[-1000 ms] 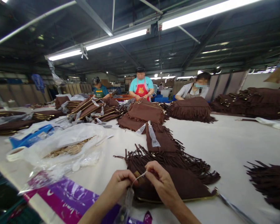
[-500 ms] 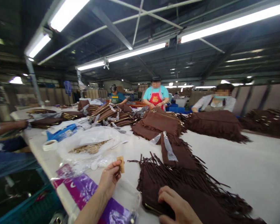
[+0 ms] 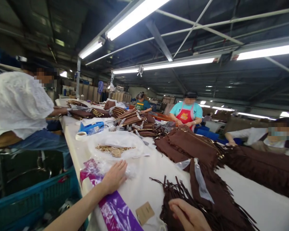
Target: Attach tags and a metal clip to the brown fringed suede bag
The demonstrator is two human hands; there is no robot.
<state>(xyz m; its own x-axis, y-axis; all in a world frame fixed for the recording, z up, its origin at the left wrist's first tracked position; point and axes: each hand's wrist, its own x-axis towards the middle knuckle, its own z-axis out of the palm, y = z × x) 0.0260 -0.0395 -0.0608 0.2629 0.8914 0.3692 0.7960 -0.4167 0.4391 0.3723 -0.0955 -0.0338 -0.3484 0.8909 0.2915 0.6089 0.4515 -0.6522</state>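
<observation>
Left hand (image 3: 114, 176) lies flat, fingers apart, on clear bags (image 3: 103, 166) near the surface (image 3: 146, 179) edge. Right hand (image 3: 189, 216) rests on the fringed bag (image 3: 183, 195), fingers loosely curled, gripping nothing. A tag (image 3: 144, 212) lies between both hands

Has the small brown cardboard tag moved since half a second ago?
Yes. The cardboard tag has left the left hand and now lies flat on the white table, beside the purple bag and nearer the fringed brown bag.

Matt brown suede-like fringed bags (image 3: 214, 199), glossy purple plastic film (image 3: 113, 210), brown paper tag (image 3: 144, 212).
</observation>
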